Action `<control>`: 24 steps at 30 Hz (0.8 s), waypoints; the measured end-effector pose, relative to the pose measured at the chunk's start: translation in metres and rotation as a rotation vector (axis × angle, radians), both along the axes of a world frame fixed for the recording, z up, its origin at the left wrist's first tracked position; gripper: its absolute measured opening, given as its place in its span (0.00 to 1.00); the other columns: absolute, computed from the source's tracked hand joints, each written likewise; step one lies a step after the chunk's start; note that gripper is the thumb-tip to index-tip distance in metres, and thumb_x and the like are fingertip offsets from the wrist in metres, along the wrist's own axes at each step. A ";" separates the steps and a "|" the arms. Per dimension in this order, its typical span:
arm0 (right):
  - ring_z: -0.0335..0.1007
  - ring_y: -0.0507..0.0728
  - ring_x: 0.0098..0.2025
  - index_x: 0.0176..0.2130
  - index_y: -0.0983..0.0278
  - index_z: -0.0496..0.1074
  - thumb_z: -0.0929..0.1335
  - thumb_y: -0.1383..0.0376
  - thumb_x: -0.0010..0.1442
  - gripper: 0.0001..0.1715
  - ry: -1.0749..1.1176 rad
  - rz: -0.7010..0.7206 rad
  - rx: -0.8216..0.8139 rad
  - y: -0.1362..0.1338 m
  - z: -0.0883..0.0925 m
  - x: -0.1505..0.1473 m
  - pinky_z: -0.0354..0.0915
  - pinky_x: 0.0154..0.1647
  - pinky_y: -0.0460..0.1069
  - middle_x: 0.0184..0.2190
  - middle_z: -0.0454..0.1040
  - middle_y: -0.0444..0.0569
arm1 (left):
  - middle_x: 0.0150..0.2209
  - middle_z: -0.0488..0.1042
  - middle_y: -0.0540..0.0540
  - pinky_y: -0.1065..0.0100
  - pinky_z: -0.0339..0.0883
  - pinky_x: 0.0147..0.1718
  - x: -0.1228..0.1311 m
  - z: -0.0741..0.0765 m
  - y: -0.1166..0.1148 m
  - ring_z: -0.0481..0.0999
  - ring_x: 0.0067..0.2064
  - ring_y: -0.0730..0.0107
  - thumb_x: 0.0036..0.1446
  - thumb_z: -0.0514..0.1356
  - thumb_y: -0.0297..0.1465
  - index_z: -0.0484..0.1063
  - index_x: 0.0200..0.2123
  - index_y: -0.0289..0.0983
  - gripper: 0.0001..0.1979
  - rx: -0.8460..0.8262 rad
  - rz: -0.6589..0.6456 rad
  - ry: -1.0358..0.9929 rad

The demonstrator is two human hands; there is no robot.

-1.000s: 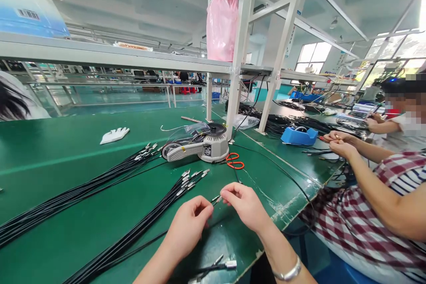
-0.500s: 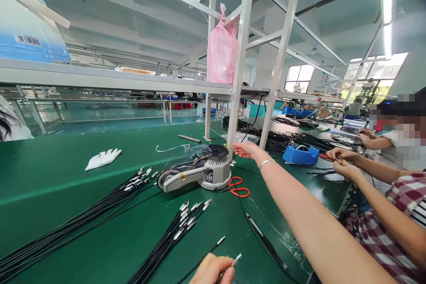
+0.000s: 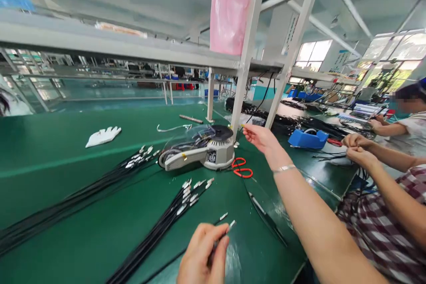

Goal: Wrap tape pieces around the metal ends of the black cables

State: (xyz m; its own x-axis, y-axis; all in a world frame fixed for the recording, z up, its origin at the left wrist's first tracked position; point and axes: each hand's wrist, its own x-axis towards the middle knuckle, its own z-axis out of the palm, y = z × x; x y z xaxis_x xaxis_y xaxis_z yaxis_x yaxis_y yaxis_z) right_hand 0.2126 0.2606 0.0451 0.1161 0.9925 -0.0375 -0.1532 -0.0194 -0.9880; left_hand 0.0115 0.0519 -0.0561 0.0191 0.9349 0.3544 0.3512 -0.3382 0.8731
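Observation:
At the bottom middle my left hand (image 3: 203,255) is closed around a black cable, with its silvery connector (image 3: 232,225) sticking out past thumb and forefinger. A second cable end (image 3: 223,216) lies just behind it. My right hand (image 3: 259,136) reaches forward beside the white post. Its fingertips are pinched on a small yellow piece (image 3: 242,126) that looks like tape. Left of that hand stands a round electric tape dispenser (image 3: 218,153) with a black top. Red-handled scissors (image 3: 242,172) lie at its foot. A bundle of black cables (image 3: 166,228) with silvery ends lies left of my left hand.
Another cable bundle (image 3: 100,186) and a white glove (image 3: 104,136) lie on the green table at left. Tweezers (image 3: 266,217) lie below my right forearm. White posts (image 3: 248,57) rise behind the dispenser. At right are a blue tape holder (image 3: 308,139) and a co-worker's hands (image 3: 359,148).
The view has tilted down. My left hand has come further into view with the cable. My right hand stays near the post, now with a yellow piece showing at its fingertips.

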 end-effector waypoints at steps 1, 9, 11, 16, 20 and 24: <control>0.70 0.47 0.34 0.36 0.65 0.74 0.66 0.65 0.61 0.07 0.035 -0.003 0.021 -0.030 -0.013 -0.002 0.66 0.37 0.42 0.34 0.75 0.46 | 0.29 0.73 0.47 0.73 0.69 0.30 -0.001 0.006 -0.002 0.74 0.31 0.68 0.54 0.59 0.37 0.78 0.34 0.43 0.09 -0.020 0.025 -0.007; 0.72 0.64 0.46 0.37 0.61 0.79 0.73 0.56 0.48 0.17 0.326 -0.049 -0.090 -0.252 -0.103 -0.056 0.67 0.47 0.59 0.42 0.78 0.55 | 0.30 0.75 0.47 0.70 0.68 0.30 0.012 0.023 -0.009 0.73 0.30 0.69 0.51 0.59 0.36 0.76 0.35 0.38 0.10 -0.314 0.132 -0.137; 0.70 0.65 0.50 0.41 0.60 0.78 0.72 0.56 0.50 0.18 0.334 -0.039 -0.069 -0.262 -0.111 -0.067 0.64 0.53 0.61 0.47 0.76 0.54 | 0.29 0.75 0.47 0.69 0.69 0.31 0.014 0.023 -0.011 0.74 0.31 0.68 0.50 0.60 0.36 0.75 0.34 0.37 0.10 -0.339 0.130 -0.160; 0.66 0.63 0.55 0.47 0.58 0.75 0.70 0.60 0.56 0.18 0.355 0.028 0.058 -0.262 -0.113 -0.074 0.61 0.58 0.59 0.51 0.73 0.51 | 0.32 0.75 0.48 0.71 0.68 0.32 0.016 0.020 -0.017 0.74 0.33 0.71 0.53 0.59 0.34 0.74 0.33 0.38 0.07 -0.171 0.100 -0.099; 0.66 0.63 0.55 0.48 0.59 0.74 0.69 0.61 0.58 0.17 0.361 0.023 0.100 -0.265 -0.113 -0.075 0.62 0.57 0.60 0.52 0.72 0.51 | 0.31 0.75 0.50 0.73 0.69 0.31 0.017 0.018 -0.022 0.74 0.32 0.73 0.54 0.59 0.33 0.71 0.38 0.38 0.08 -0.130 0.106 -0.106; 0.66 0.62 0.55 0.48 0.59 0.74 0.68 0.62 0.59 0.17 0.346 0.004 0.106 -0.266 -0.114 -0.077 0.62 0.57 0.59 0.52 0.72 0.51 | 0.31 0.75 0.50 0.73 0.69 0.32 0.018 0.017 -0.024 0.74 0.32 0.73 0.54 0.59 0.32 0.70 0.36 0.38 0.06 -0.061 0.111 -0.092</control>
